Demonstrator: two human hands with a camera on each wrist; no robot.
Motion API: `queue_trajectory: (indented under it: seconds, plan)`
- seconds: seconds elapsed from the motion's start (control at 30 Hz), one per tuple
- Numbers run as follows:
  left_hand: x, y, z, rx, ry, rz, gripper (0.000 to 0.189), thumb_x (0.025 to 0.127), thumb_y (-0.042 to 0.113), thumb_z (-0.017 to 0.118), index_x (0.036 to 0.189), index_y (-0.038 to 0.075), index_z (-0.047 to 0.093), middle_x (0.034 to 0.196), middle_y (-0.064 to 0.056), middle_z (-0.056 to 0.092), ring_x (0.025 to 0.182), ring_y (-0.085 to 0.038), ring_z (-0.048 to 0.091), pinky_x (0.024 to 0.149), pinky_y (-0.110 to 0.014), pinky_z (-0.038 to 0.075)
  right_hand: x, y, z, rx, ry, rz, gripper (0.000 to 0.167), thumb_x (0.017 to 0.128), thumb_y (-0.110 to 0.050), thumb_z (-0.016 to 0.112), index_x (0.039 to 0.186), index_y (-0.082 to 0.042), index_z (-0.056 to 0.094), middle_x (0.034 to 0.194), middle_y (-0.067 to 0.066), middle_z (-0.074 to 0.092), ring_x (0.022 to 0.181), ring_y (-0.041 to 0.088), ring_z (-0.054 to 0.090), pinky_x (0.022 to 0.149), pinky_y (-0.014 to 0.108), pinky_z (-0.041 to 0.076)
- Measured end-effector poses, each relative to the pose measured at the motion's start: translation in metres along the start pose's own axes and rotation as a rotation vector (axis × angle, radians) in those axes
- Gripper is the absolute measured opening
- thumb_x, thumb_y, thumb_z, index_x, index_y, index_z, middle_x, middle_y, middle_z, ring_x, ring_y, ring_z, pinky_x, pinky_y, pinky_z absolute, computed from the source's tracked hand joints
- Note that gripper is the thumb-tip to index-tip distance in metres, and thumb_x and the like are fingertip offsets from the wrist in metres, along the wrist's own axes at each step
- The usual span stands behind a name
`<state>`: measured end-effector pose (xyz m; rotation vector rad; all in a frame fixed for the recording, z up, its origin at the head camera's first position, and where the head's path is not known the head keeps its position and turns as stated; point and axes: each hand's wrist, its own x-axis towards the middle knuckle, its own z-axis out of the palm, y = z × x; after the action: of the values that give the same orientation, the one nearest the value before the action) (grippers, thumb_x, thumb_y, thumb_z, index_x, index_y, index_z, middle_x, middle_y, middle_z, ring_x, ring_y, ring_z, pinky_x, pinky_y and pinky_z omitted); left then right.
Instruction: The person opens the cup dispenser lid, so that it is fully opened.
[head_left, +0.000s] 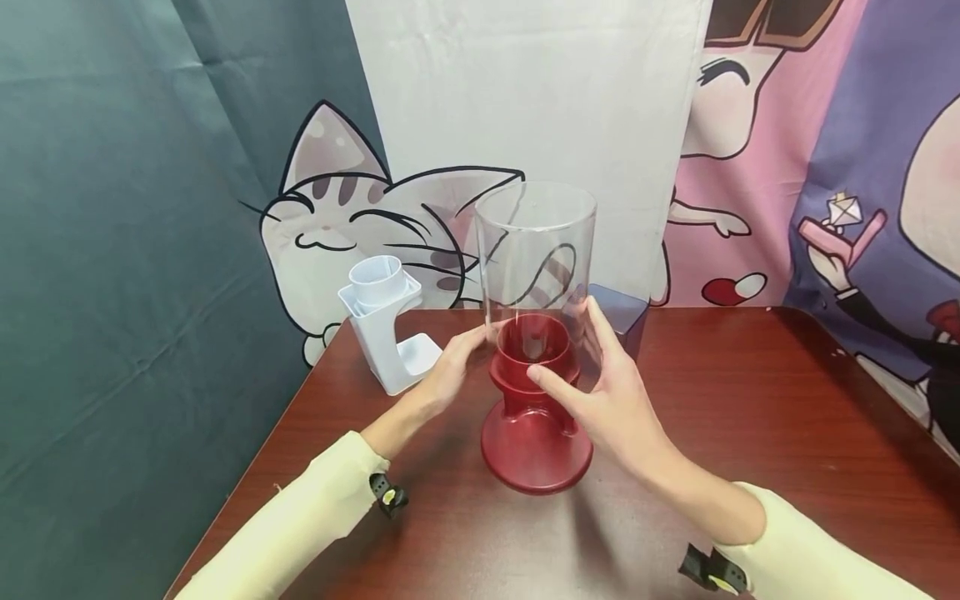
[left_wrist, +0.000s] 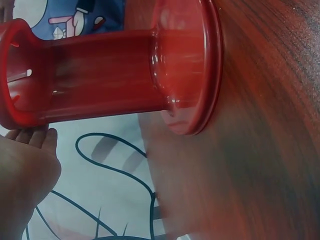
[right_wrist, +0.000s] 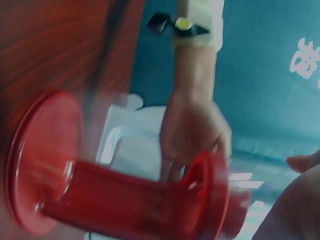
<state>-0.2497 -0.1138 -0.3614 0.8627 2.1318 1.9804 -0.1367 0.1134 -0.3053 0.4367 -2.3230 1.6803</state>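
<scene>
A red stand with a round base and an open-fronted column is in the middle of the head view. A tall clear cylinder stands upright on top, its lower end around the stand's red cup. My left hand holds the cylinder's lower left side, its fingertips partly hidden behind it. On the other side my right hand grips the cylinder's lower end, thumb across the front near the red collar, fingers along the far right side. In the right wrist view the left hand is close beside the collar.
A white stand with a round cup on top and a flat foot is at the back left of the brown table. Behind the cylinder, a dark bluish box shows at the table's back edge. Printed curtains hang behind.
</scene>
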Motion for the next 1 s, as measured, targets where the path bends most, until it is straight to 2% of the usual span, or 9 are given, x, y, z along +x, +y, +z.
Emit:
queue_trajectory:
  seconds: [0.1, 0.23, 0.47, 0.6, 0.83, 1.0]
  plan:
    - [0.0021, -0.0007, 0.0022, -0.029, 0.029, -0.004, 0.054, 0.114, 0.027, 0.031, 0.133, -0.013, 0.062, 0.153, -0.021, 0.057, 0.143, -0.034, 0.054, 0.120, -0.042, 0.042, -0.0060, -0.0071, 0.0023, -0.008, 0.004, -0.012, 0.108, 0.094, -0.026, 0.085, 0.172, -0.015, 0.011, 0.175, 0.004, 0.025, 0.157, 0.030, 0.032, 0.123, 0.053, 0.032]
    - [0.0013, -0.0016, 0.0037, -0.035, 0.051, -0.010, 0.050, 0.114, 0.023, 0.033, 0.120, -0.016, 0.064, 0.154, -0.019, 0.056, 0.142, -0.034, 0.055, 0.118, -0.042, 0.043, -0.0088, -0.0106, 0.0039, 0.008, 0.001, -0.012, 0.110, 0.094, -0.025, 0.085, 0.172, -0.015, 0.009, 0.176, 0.004, 0.020, 0.158, 0.031, 0.029, 0.124, 0.051, 0.031]
    - [-0.0021, -0.0034, 0.0056, -0.024, 0.053, -0.023, 0.051, 0.109, 0.015, 0.032, 0.144, -0.012, 0.057, 0.157, -0.020, 0.052, 0.146, -0.035, 0.050, 0.122, -0.044, 0.039, -0.0080, -0.0091, 0.0050, 0.059, -0.009, -0.011, 0.110, 0.094, -0.020, 0.085, 0.172, -0.015, 0.008, 0.176, 0.002, 0.017, 0.160, 0.025, 0.023, 0.125, 0.044, 0.027]
    - [-0.0036, -0.0037, 0.0071, 0.000, 0.057, -0.021, 0.052, 0.105, 0.012, 0.031, 0.144, -0.011, 0.058, 0.159, -0.018, 0.050, 0.148, -0.033, 0.048, 0.123, -0.045, 0.037, -0.0071, -0.0079, 0.0043, 0.058, -0.013, -0.013, 0.109, 0.094, -0.021, 0.084, 0.172, -0.016, 0.008, 0.176, 0.001, 0.017, 0.161, 0.024, 0.022, 0.125, 0.045, 0.027]
    - [-0.0042, -0.0045, 0.0077, 0.020, 0.047, -0.009, 0.052, 0.106, 0.013, 0.031, 0.144, -0.009, 0.059, 0.157, -0.018, 0.053, 0.144, -0.034, 0.053, 0.122, -0.049, 0.039, -0.0056, -0.0058, 0.0032, 0.059, -0.010, -0.020, 0.109, 0.094, -0.021, 0.084, 0.172, -0.015, 0.008, 0.176, 0.002, 0.018, 0.160, 0.024, 0.023, 0.125, 0.045, 0.028]
    - [-0.0057, -0.0031, 0.0096, 0.040, 0.061, -0.011, 0.052, 0.107, 0.013, 0.031, 0.146, -0.005, 0.059, 0.156, -0.015, 0.055, 0.141, -0.032, 0.056, 0.120, -0.048, 0.041, -0.0030, -0.0040, 0.0020, 0.064, -0.011, -0.024, 0.109, 0.094, -0.022, 0.084, 0.172, -0.014, 0.007, 0.176, 0.001, 0.020, 0.160, 0.021, 0.024, 0.125, 0.044, 0.028]
